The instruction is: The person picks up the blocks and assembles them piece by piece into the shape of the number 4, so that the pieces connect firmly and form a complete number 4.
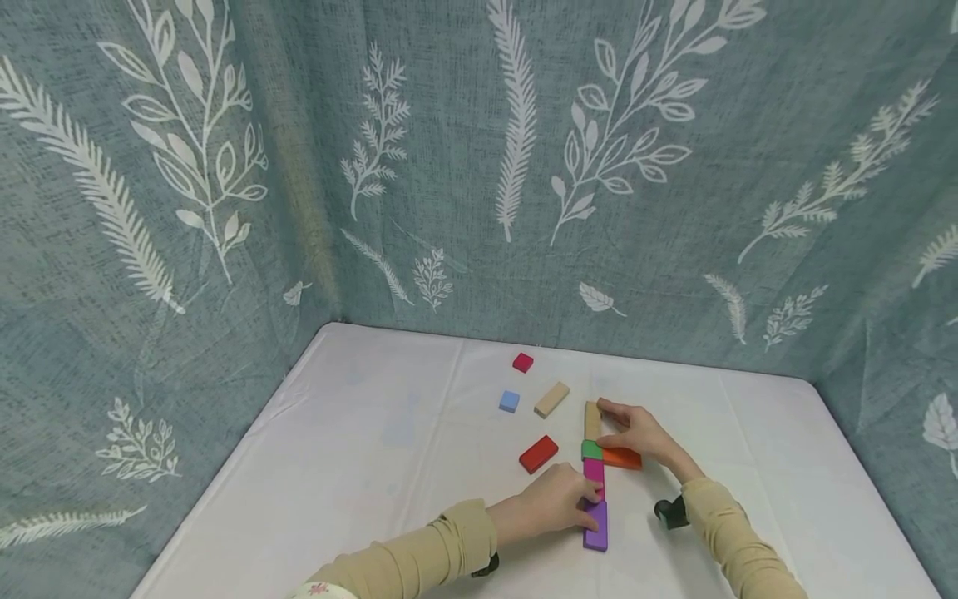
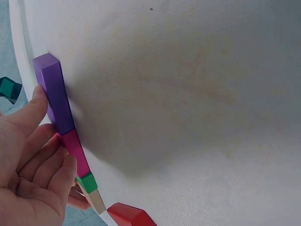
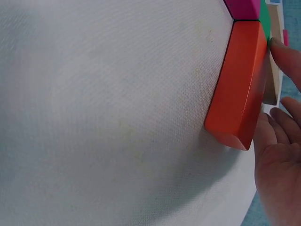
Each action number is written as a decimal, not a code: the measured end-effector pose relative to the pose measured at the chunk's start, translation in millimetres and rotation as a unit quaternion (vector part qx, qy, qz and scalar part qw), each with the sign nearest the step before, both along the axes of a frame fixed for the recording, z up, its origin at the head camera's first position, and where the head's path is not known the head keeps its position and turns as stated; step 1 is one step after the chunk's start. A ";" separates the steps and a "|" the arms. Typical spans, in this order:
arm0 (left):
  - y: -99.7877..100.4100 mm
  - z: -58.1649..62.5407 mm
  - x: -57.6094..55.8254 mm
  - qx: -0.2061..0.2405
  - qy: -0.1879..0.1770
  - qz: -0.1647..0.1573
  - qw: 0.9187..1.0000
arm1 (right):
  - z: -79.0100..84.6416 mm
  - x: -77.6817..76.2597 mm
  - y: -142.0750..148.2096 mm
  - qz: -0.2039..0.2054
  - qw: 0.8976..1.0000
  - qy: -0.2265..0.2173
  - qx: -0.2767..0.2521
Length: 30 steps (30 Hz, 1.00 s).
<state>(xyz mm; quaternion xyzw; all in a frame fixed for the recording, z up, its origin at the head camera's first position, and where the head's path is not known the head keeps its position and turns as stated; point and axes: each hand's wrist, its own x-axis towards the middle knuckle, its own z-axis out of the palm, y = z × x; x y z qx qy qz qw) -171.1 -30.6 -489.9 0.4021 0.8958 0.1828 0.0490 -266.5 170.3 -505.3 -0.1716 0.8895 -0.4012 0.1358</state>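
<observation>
A row of wooden blocks runs away from me: a purple block (image 1: 596, 537) nearest, then a magenta block (image 1: 593, 471), a green block (image 1: 591, 450) and a tan block (image 1: 592, 420). An orange block (image 1: 624, 458) juts out to the right beside the green one. With thumb and index finger, my left hand (image 1: 550, 499) holds the purple block where it meets the magenta one. My right hand (image 1: 639, 431) has its thumb at the green end of the tan block and its index finger by the far end, holding it lengthwise.
Left of the row lies a red block (image 1: 539, 454). Farther back are a second tan block (image 1: 551, 400), a small blue block (image 1: 509, 402) and a small red block (image 1: 523, 363). White cloth (image 1: 419, 399) covers the table, with a patterned curtain (image 1: 464, 208) behind.
</observation>
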 end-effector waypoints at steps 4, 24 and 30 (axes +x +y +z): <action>0.9 -0.3 1.1 -0.003 0.001 0.003 1.000 | 2.4 2.1 0.0 -0.010 1.000 0.008 0.007; 2.4 -2.3 -1.3 -0.004 0.006 0.007 1.000 | 25.2 13.9 -1.7 -0.036 0.998 0.015 -0.053; 2.2 -0.9 -1.0 -0.007 0.007 0.011 1.000 | 29.3 20.9 -1.8 -0.053 0.996 0.044 -0.059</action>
